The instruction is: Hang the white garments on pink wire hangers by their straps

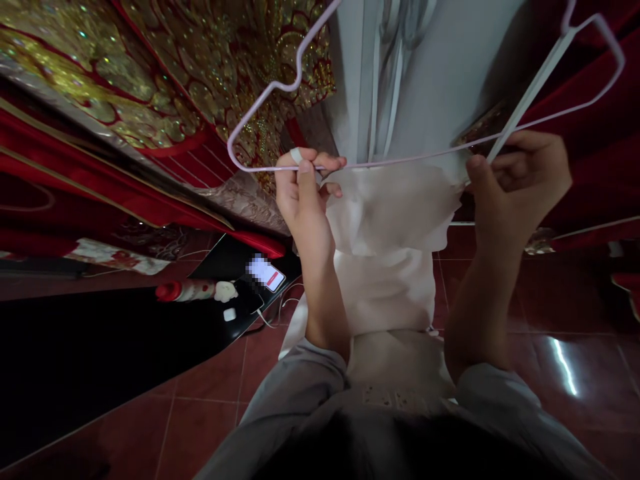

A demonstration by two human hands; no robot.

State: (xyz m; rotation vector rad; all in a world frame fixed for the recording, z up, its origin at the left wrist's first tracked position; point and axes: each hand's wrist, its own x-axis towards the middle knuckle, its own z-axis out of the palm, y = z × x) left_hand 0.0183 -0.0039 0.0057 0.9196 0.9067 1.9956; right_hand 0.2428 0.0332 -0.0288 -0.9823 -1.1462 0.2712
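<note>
A pale pink clothes hanger spans the top of the view. My left hand is closed around its lower bar on the left side, with a white wrap on one finger. Toward the right end of that bar, my right hand pinches a flat white strap between thumb and fingers. The strap runs up to the hanger's right shoulder. Pale straps hang behind the middle of the bar. Below the bar, between my forearms, is pale cream fabric; where it attaches is unclear.
Red and gold sequinned garments hang close on the left, and dark red cloth on the right. A black table at lower left bears a lit phone, a red-capped bottle and a white case. The floor has reddish tiles.
</note>
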